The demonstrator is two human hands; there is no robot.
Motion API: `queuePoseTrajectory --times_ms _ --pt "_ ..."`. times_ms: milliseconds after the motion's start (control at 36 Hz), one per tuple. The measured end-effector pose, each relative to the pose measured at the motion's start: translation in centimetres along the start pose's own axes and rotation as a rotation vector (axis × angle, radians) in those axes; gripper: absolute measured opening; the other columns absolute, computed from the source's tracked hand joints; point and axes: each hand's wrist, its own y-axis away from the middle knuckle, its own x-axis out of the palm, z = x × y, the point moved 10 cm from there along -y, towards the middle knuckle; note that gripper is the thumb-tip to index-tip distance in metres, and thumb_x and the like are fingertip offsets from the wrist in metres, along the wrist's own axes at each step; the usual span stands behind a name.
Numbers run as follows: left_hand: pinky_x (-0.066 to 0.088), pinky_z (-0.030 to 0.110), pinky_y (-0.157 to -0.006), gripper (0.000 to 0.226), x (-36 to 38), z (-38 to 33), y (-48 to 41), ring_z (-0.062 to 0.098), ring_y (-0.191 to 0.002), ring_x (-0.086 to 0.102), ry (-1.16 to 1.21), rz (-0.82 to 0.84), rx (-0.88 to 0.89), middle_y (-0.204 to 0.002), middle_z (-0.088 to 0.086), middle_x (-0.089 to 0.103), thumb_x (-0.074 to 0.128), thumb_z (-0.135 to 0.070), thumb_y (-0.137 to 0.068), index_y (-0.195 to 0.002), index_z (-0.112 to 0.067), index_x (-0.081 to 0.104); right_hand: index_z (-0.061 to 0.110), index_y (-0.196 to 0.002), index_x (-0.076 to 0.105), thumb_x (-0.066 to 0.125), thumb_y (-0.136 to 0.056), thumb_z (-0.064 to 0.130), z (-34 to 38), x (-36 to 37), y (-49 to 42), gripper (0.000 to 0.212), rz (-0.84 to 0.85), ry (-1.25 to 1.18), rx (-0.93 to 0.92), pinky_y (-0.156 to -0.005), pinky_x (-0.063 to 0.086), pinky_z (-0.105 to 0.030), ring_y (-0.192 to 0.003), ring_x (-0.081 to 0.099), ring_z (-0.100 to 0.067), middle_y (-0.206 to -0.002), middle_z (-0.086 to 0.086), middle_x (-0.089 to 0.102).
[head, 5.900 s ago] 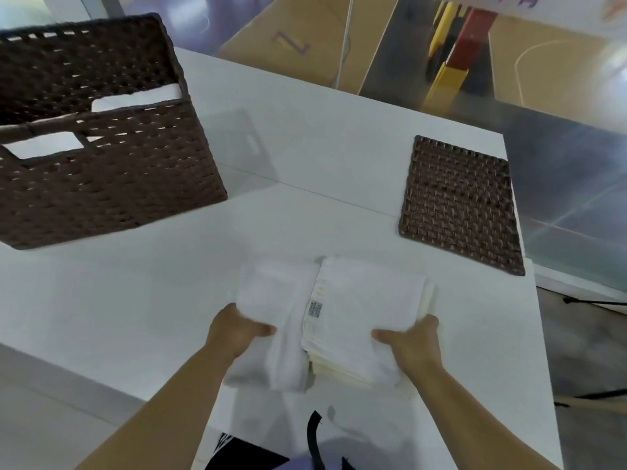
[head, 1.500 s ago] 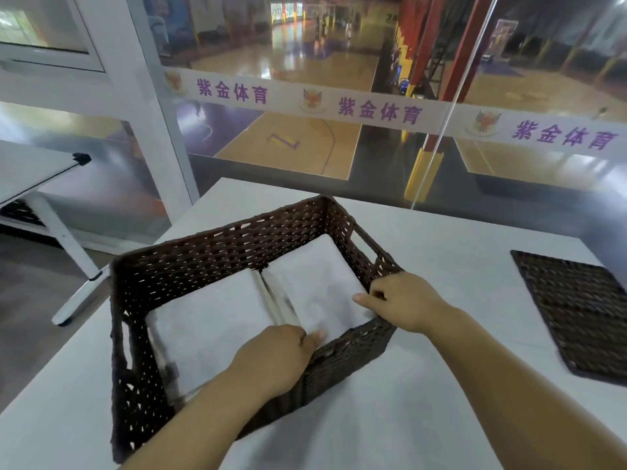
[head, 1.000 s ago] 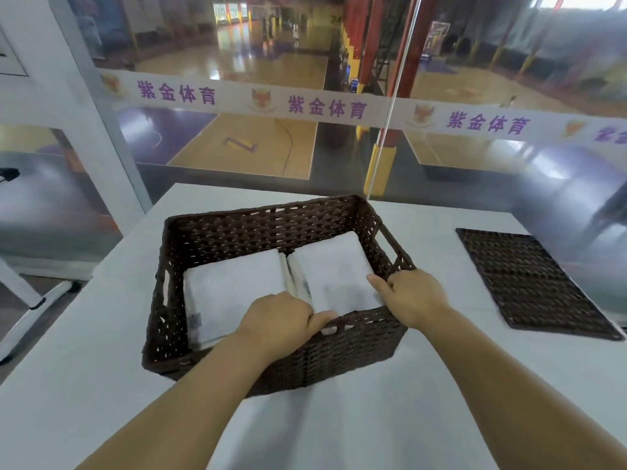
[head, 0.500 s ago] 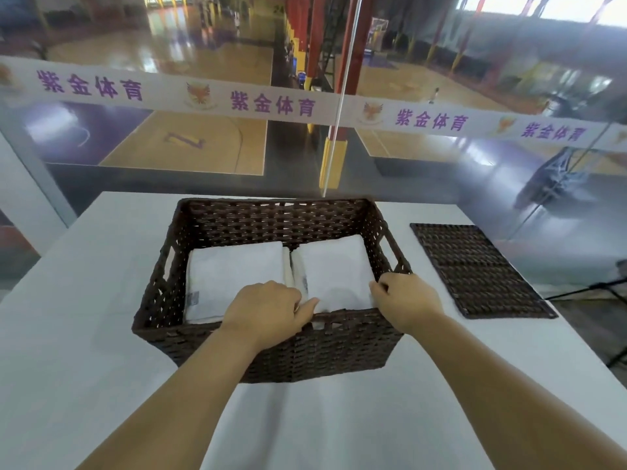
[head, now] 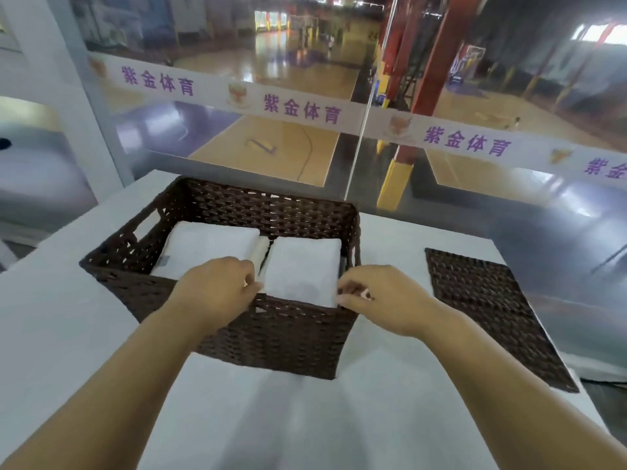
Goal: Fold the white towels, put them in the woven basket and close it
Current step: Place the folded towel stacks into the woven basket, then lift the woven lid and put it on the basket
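Observation:
The dark brown woven basket (head: 271, 337) stands open on the white table. Two folded white towels lie flat inside it, the left towel (head: 207, 247) beside the right towel (head: 302, 266). My left hand (head: 217, 291) grips the basket's near rim where the two towels meet, its thumb lying along the rim. My right hand (head: 383, 301) has its fingers curled over the near right corner of the rim, against the right towel's corner. The flat woven lid (head: 488, 310) lies on the table to the right of the basket, apart from it.
The white table (head: 68, 334) ends a little beyond the basket, at a glass wall with a printed white band (head: 305, 108). Its right edge runs just past the lid. Bare tabletop lies between me and the basket.
The towels went from the table into the basket, and the basket has turned to sit squarer to the table. My hands have stayed at its near rim; the view has shifted.

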Motion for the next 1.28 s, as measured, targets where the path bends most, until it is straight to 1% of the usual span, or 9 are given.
queuePoseTrajectory --times_ms 194,333,444,556,722,861,944,1028,1278 --pt "0.033 0.025 -0.056 0.029 -0.1 -9.8 4.2 0.005 -0.061 0.042 0.102 -0.138 -0.014 -0.066 -0.009 0.044 0.052 -0.042 -0.091 -0.066 -0.029 0.042 0.028 -0.113 0.061 0.05 -0.094 0.043 -6.7 -2.2 6.9 0.027 0.015 0.076 -0.066 -0.085 0.048 -0.027 -0.097 0.057 -0.006 -0.105 0.014 0.062" --pt "0.049 0.032 -0.073 0.028 6.1 -16.1 4.8 0.009 -0.077 0.052 0.072 0.102 -0.009 -0.08 -0.01 0.055 0.048 -0.05 -0.09 -0.079 -0.025 0.055 0.03 -0.115 0.058 0.05 -0.093 0.048 -15.0 -0.4 11.3 0.03 0.106 0.09 0.061 -0.083 0.047 -0.024 -0.09 0.054 -0.003 -0.1 0.019 0.056" --pt "0.043 0.028 -0.072 0.028 11.7 -20.9 4.1 0.012 -0.077 0.049 0.017 0.277 0.053 -0.081 -0.011 0.051 0.045 -0.049 -0.093 -0.072 -0.03 0.045 0.028 -0.116 0.058 0.052 -0.091 0.05 -22.9 2.2 14.2 0.033 0.206 0.108 0.179 -0.083 0.045 -0.025 -0.086 0.051 -0.004 -0.095 0.017 0.054" --pt "0.044 0.028 -0.073 0.028 16.8 -25.2 2.5 0.013 -0.087 0.054 -0.049 0.399 0.144 -0.099 -0.007 0.058 0.041 -0.05 -0.095 -0.097 -0.026 0.055 0.029 -0.115 0.058 0.055 -0.089 0.049 -31.3 4.6 16.7 0.033 0.295 0.067 0.374 -0.086 0.048 -0.029 -0.09 0.057 -0.01 -0.107 0.009 0.062" --pt "0.037 0.028 -0.065 0.025 23.1 -30.2 -0.4 0.014 -0.085 0.056 0.007 0.529 0.182 -0.093 -0.007 0.059 0.044 -0.049 -0.093 -0.089 -0.026 0.055 0.02 -0.129 0.051 0.054 -0.092 0.043 -41.9 6.3 19.0 0.043 0.257 0.061 0.578 -0.096 0.045 -0.034 -0.114 0.053 -0.022 -0.128 -0.004 0.055" --pt "0.036 0.027 -0.066 0.022 27.0 -32.2 -2.3 0.015 -0.087 0.055 -0.013 0.601 0.194 -0.098 -0.005 0.059 0.045 -0.046 -0.094 -0.09 -0.026 0.054 0.014 -0.147 0.025 0.053 -0.092 0.043 -48.3 6.8 19.9 0.069 0.189 0.054 0.735 -0.111 0.032 -0.044 -0.138 0.026 -0.03 -0.151 -0.009 0.025" --pt "0.039 0.028 -0.071 0.024 28.5 -32.8 -2.9 0.013 -0.09 0.052 0.014 0.627 0.182 -0.104 -0.006 0.059 0.046 -0.045 -0.094 -0.102 -0.026 0.056 0.014 -0.151 0.012 0.047 -0.094 0.049 -50.5 8.9 20.6 0.076 0.27 0.013 0.794 -0.118 0.017 -0.042 -0.147 0.004 -0.026 -0.16 -0.006 0.003" --pt "0.043 0.028 -0.079 0.026 29.6 -32.8 -3.0 0.013 -0.097 0.054 0.061 0.645 0.157 -0.11 -0.008 0.057 0.047 -0.045 -0.093 -0.111 -0.027 0.054 0.016 -0.152 0.012 0.043 -0.095 0.05 -51.0 11.2 21.4 0.073 0.342 -0.038 0.814 -0.117 0.018 -0.04 -0.147 0.006 -0.024 -0.16 -0.001 -0.003" --pt "0.043 0.027 -0.075 0.02 31.9 -33.1 -2.4 0.012 -0.093 0.055 0.175 0.588 0.097 -0.104 -0.008 0.056 0.05 -0.038 -0.093 -0.106 -0.024 0.058 0.036 -0.142 0.039 0.04 -0.098 0.035 -44.3 13.6 22.2 0.044 0.257 -0.026 0.599 -0.11 0.03 -0.035 -0.138 0.03 -0.014 -0.153 0.014 0.026"
